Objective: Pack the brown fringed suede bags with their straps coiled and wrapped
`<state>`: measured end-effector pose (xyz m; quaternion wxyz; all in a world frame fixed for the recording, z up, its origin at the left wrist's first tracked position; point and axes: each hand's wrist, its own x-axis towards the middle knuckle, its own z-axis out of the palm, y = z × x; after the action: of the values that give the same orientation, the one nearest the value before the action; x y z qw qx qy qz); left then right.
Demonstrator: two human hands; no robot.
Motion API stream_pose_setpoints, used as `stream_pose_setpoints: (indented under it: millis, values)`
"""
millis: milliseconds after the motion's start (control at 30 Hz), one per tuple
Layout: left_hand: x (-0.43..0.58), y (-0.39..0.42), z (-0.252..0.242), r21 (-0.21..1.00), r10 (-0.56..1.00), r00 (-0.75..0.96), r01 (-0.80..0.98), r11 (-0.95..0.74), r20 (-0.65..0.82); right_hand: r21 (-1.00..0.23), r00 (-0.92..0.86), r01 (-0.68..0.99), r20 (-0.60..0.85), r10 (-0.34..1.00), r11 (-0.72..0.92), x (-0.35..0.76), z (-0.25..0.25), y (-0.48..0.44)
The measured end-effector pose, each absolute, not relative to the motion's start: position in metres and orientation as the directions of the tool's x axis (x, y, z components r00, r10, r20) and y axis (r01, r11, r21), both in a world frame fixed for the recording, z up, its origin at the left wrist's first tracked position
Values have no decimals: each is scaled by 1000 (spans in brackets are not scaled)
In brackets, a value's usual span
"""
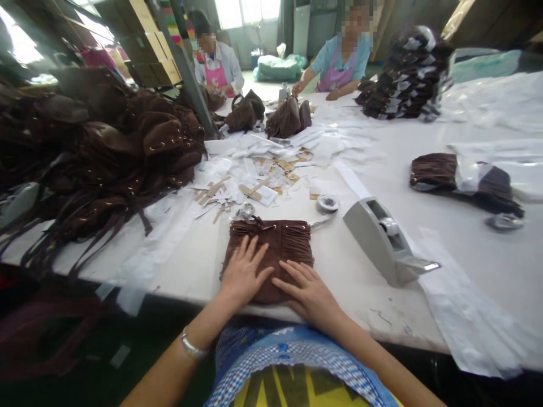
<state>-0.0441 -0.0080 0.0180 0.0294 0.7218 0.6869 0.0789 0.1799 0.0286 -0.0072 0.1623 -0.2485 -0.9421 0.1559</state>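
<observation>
Head view: looks down over a white counter (186,274).
Brown bag (278,240): lies flat at the counter's near edge, fringe and metal eyelets facing up, below both hands.
Left hand (244,274): fingers spread apart, laid on the bag's left and middle, clamped on nothing.
Right hand (311,291): fingers apart too, resting on the bag's lower right, gripping nothing.
Step in hand: seems to be pressing or smoothing the bag flat, judging by the spread fingers.
Next move: more smoothing would call for light, even pressure without snagging the fringe; a lift would call for fingers under the edges.
Tape roll (328,204): just beyond the bag's upper right corner, a strip trailing toward it; whether they touch, I cannot tell.
Tape dispenser (377,240): right of the bag, apart from it.
Plastic sleeves (466,316): farther right, hanging over the near edge.
Bag pile (106,141): heaped at the left.
Paper scraps (258,169): strewn beyond the bag.
</observation>
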Motion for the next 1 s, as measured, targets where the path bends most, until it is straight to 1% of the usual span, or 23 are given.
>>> stream_pose_setpoints:
  millis: [67,100,167,233,267,300,333,367,400,467,500,567,600,667,733,767,800,833,867,900,933,967,1000]
  values:
    - [-80,-19,16,130,986,-155,981,146,61,-380,-825,420,218,521,824,181,-5,29]
    - [-97,-26,18,135,975,-217,969,209,47,-385,-826,419,214,521,822,181,-4,29]
    - [-119,-37,28,125,948,-312,945,303,60,-393,-829,415,208,519,821,180,-3,29]
    - [-119,-43,42,140,926,-345,935,326,153,-392,-834,410,204,513,824,179,-2,30]
    - [-111,-43,48,171,925,-315,944,282,213,-388,-837,408,202,508,826,179,-2,31]
    - [-99,-41,52,212,934,-232,961,177,271,-382,-840,409,198,506,829,179,-2,31]
    - [-84,-39,55,250,946,-110,968,32,305,-376,-842,411,193,503,831,180,-1,32]
    - [-68,-37,54,266,951,58,953,-143,304,-370,-844,414,186,503,831,183,0,32]
    - [-53,-35,50,244,931,241,919,-309,273,-369,-846,419,174,504,830,187,2,33]
    - [-29,-35,35,177,872,426,864,-471,242,-387,-856,415,140,497,823,200,10,35]
    - [-22,-36,26,141,851,469,850,-508,234,-407,-864,407,118,489,818,206,16,35]
    - [-15,-41,9,99,840,478,851,-515,256,-466,-870,385,104,481,797,216,33,36]
    - [-14,-43,3,94,840,463,858,-505,283,-504,-863,367,129,488,782,216,44,37]
    - [-13,-46,-5,120,833,411,868,-482,372,-606,-808,305,243,536,735,203,69,36]
    - [-13,-47,-10,178,817,358,861,-476,453,-744,-703,178,362,612,644,171,90,34]
    - [-12,-48,-13,214,817,339,853,-476,467,-813,-642,82,399,655,576,149,98,33]
    - [-12,-48,-16,250,821,323,844,-475,470,-875,-604,-24,398,691,483,126,103,32]
    - [-11,-49,-20,283,831,312,835,-471,461,-921,-613,-140,370,698,364,103,103,31]
    - [-10,-50,-24,309,839,308,827,-469,448,-940,-655,-255,341,675,228,81,100,32]
    - [-10,-53,-28,327,841,302,820,-469,449,-941,-714,-326,311,628,94,61,93,33]
    - [-11,-57,-32,343,840,290,814,-469,459,-935,-765,-355,276,581,-23,45,83,36]
    - [-13,-62,-33,360,835,279,804,-473,474,-928,-794,-351,225,564,-124,33,72,40]
    - [-18,-68,-33,382,834,277,789,-481,478,-919,-799,-331,153,582,-214,24,59,44]
